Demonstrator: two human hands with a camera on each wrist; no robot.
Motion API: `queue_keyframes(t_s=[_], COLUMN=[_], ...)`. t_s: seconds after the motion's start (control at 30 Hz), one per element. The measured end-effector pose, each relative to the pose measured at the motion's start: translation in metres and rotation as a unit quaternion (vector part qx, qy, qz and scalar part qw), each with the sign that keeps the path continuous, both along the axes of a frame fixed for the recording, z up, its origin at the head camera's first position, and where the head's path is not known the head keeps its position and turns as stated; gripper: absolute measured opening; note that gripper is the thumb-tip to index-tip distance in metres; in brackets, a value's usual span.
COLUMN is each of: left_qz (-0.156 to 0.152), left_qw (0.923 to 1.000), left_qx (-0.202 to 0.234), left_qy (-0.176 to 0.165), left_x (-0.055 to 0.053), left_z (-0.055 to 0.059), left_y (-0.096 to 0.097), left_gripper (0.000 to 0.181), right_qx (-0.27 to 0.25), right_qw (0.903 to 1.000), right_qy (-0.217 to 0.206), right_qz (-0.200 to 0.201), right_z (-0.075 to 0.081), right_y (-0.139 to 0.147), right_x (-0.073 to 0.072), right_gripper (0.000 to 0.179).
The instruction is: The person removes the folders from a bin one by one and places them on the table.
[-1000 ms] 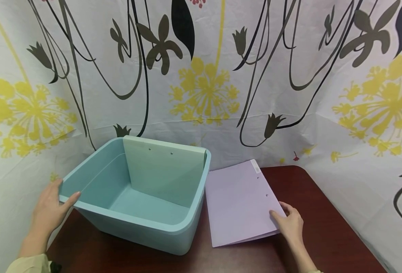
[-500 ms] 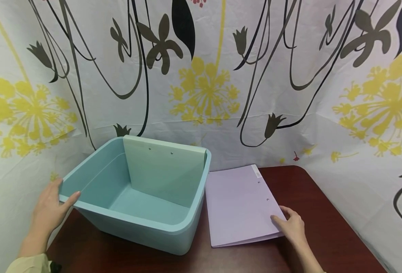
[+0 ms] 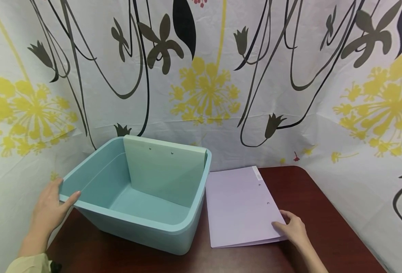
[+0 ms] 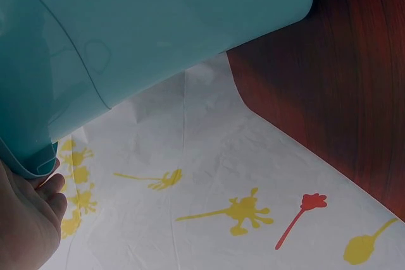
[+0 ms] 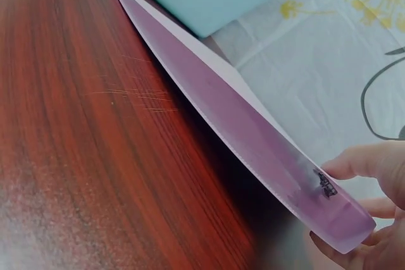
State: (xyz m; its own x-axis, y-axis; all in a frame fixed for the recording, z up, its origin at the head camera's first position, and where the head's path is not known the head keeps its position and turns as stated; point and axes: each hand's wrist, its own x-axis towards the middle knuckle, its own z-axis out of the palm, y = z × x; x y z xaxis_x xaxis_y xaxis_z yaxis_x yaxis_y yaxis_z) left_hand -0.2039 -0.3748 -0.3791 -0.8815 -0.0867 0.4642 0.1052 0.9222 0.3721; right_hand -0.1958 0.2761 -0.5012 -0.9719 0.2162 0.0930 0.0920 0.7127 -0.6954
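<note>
- The left hand [image 3: 49, 204] grips the near left corner of a blue tub [image 3: 143, 236], thumb laid over the rim and the other fingers curled under it on the outside.
- The right hand [image 3: 292, 227] pinches a purple folder [image 3: 240, 208] at the near end of its right edge; the thumb lies on the upper cover and the other fingers are bent underneath.
- This folder lies just to the right of the tub, on the dark red-brown table [image 3: 310, 201]. Its right near corner is raised off the surface, and its covers stand slightly apart along the near edge.
- A white label [image 3: 257, 173] marks the far end of the purple folder's right edge.
- Inside the tub, a pale green folder [image 3: 167, 178] stands against the far wall, its top edge about level with the rim.
- White cloth [image 3: 208, 131] printed with yellow and dark flowers hangs behind the table.
- A pale sleeve [image 3: 28, 264] covers the left forearm.
</note>
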Motion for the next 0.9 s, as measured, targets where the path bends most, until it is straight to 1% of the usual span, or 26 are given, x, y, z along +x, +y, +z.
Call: queue_keyframes(t_s=[0.17,0.3,0.47,0.67,0.77,0.9], left_qz=[0.001,0.0,0.002,0.003,0.002,0.0], left_qw=[1.0,1.0,1.0,1.0,1.0,1.0], left_qx=[-0.002,-0.001,0.004,0.005,0.006,0.006], left_qy=[-0.003,-0.003,-0.005,-0.008,-0.006,-0.004], left_x=[-0.001,-0.001,0.0,0.001,0.0,0.0], left_z=[-0.001,0.0,0.0,0.0,0.0,0.001], left_y=[0.0,0.0,0.002,0.002,0.002,0.002], left_gripper=[0.075,0.075,0.076,0.076,0.075,0.075], right_qx=[0.003,0.014,0.008,-0.003,-0.003,0.008], right_qw=[1.0,0.9998,0.9993,0.9989,0.9987,0.9971], right_qy=[-0.001,0.012,0.037,0.046,0.05,0.074], right_qz=[-0.001,-0.005,-0.004,-0.001,0.006,0.019], right_z=[-0.001,0.001,0.007,0.014,0.018,0.026], right_y=[0.001,0.001,0.0,-0.002,-0.003,-0.006], right_x=[0.0,-0.001,-0.001,-0.002,-0.005,-0.01], right_gripper=[0.058,0.057,0.056,0.055,0.053,0.05])
